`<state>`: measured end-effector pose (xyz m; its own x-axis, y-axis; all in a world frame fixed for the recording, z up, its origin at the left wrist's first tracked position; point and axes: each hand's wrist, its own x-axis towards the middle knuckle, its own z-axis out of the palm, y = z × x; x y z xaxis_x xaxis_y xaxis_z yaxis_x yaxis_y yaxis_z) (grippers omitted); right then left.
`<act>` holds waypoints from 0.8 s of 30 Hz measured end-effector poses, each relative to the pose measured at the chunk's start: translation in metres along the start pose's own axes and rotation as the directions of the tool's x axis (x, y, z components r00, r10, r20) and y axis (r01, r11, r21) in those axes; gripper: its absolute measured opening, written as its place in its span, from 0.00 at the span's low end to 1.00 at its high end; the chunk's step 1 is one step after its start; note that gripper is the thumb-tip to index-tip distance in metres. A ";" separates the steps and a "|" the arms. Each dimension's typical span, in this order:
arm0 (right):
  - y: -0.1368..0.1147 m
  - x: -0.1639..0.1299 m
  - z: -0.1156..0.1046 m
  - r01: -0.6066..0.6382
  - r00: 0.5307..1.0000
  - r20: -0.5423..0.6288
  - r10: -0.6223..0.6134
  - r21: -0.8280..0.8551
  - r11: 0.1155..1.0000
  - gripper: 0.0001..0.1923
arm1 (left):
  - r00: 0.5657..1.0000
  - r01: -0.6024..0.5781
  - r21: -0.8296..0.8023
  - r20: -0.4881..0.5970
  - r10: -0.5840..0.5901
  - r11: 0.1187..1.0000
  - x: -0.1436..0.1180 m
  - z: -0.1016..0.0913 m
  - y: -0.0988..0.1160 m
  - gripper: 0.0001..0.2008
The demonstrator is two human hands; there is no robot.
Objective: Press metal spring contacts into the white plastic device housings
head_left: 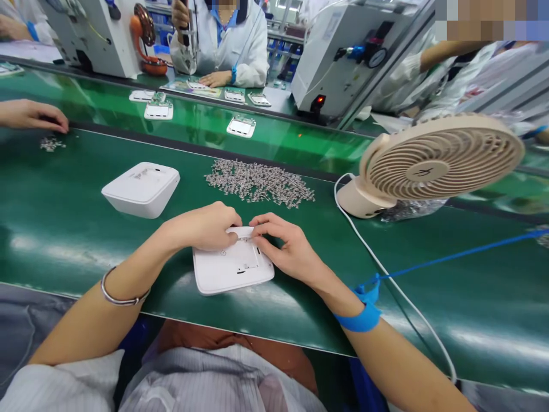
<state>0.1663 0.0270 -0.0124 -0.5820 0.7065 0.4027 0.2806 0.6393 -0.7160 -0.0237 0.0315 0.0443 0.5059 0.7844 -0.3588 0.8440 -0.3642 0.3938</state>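
Observation:
A white plastic housing (227, 279) lies in front of me, its recessed face up, with slots and a cluster of small holes. My left hand (212, 226) rests on its upper left part, fingers curled and thumb tip at the recess. From the right, my right hand (285, 246) reaches the recess's upper edge, thumb and index finger closed close together. Small metal bits show between the fingertips; whether either hand grips one is too small to tell. Beyond my hands spreads a pile of small metal pieces (261, 183).
Another white housing (141, 191) sits at left. A beige fan (403, 166) stands at right, its white cable and a blue wrist-strap cord crossing the green surface. A co-worker's hand (36, 116) is by a small metal pile. Circuit boards (241, 127) lie on the far belt.

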 end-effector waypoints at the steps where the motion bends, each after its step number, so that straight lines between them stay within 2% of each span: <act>1: 0.000 0.000 0.002 0.003 1.000 -0.011 -0.003 -0.029 1.000 0.08 | 1.000 -0.002 0.004 0.001 0.002 1.000 0.000 0.001 0.001 0.13; 7: -0.002 -0.001 0.011 0.064 0.995 -0.054 -0.078 -0.232 0.971 0.09 | 0.999 -0.021 0.022 -0.036 0.022 1.000 0.002 0.005 0.002 0.11; 12: -0.002 -0.003 0.020 0.042 0.989 -0.121 -0.085 -0.321 0.946 0.09 | 0.994 0.004 0.087 -0.106 0.006 0.996 0.005 0.011 0.009 0.10; 15: -0.001 -0.006 0.020 0.010 0.988 -0.147 -0.048 -0.248 0.969 0.08 | 0.992 0.017 0.121 -0.123 -0.002 0.993 0.004 0.013 0.012 0.09; 19: -0.001 -0.012 0.012 -0.033 0.996 -0.083 0.030 -0.037 0.999 0.09 | 0.991 0.030 0.101 -0.132 -0.017 0.994 0.004 0.013 0.010 0.09; 24: -0.001 -0.017 0.009 -0.018 0.996 -0.088 0.016 -0.018 1.000 0.11 | 0.992 0.016 0.022 -0.123 -0.013 1.000 0.005 0.014 0.004 0.10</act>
<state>0.1692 0.0116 -0.0238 -0.5078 0.7407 0.4398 0.3050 0.6320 -0.7124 -0.0153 0.0275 0.0324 0.4689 0.8451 -0.2570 0.8557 -0.3624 0.3694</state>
